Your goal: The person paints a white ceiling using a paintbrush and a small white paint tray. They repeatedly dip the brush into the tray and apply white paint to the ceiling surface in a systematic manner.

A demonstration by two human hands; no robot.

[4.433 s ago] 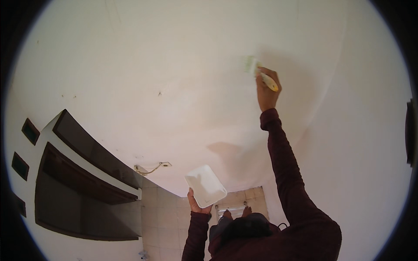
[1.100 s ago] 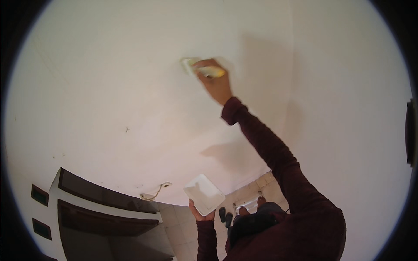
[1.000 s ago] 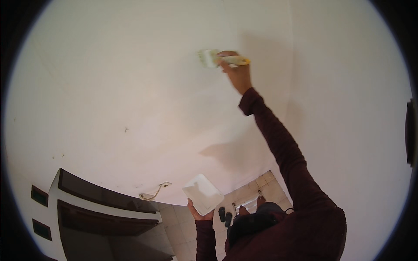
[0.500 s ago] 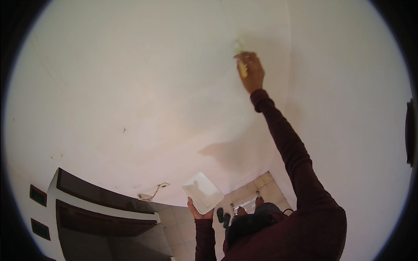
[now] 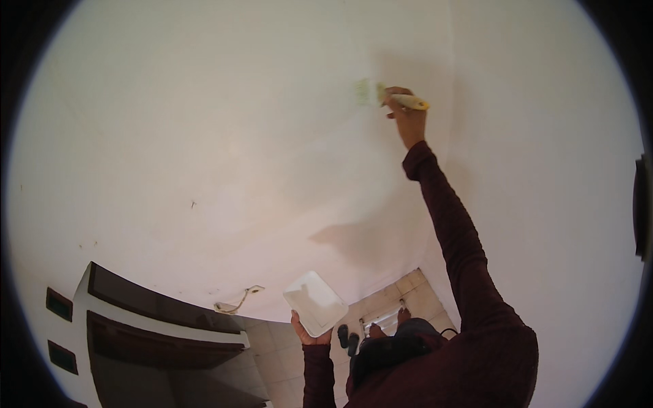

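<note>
High against the pale wall [image 5: 224, 136], my right hand [image 5: 406, 115] is closed round a paintbrush [image 5: 411, 102] with a yellowish handle. Its handle points right and its bristles face left, close to a small streaky light-green patch [image 5: 362, 92] on the wall. I cannot tell whether the bristles touch the surface. Low down, my left hand [image 5: 309, 332] grips the near edge of a white rectangular tray [image 5: 316, 302]. The tray is tilted, and its inside shows a shadow; what it contains is hard to make out.
My bare feet [image 5: 403, 315] stand on a light metal-looking step [image 5: 382, 321] above the tiled floor [image 5: 279, 353]. Dark slippers [image 5: 348, 338] lie beside it. A fitting with a cable [image 5: 238, 301] sticks out from the wall, left of the tray. Dark doorway panels [image 5: 163, 343] fill the lower left.
My right hand has moved slightly right and the brush has swung from upright to nearly level, its handle now pointing right. Green streaks show left of the bristles. The tray has barely shifted.
</note>
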